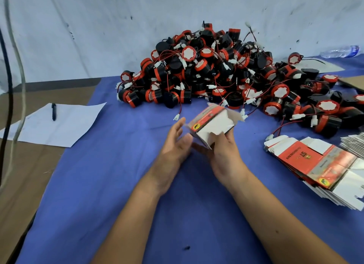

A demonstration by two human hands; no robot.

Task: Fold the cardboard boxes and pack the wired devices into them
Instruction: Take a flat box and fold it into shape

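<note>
Cardboard box (212, 126) held by right hand (222, 155), left hand (175, 143) alongside.

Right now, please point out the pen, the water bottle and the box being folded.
pen (53, 112): head view, middle of barrel
water bottle (340, 51): head view, clear body
box (211, 124): head view, white inner panel

The top carton of the stack of flat cartons (315, 165) on the right of the surface bears large letters on its red panel, upside down from this view, that read "ST"; the small emblem beside them and the line of smaller print along the panel are too small to read. A round yellow sticker on its grey strip cannot be read. The half-folded carton (211, 126) shows a like yellow sticker and a printed strip, both illegible
</note>
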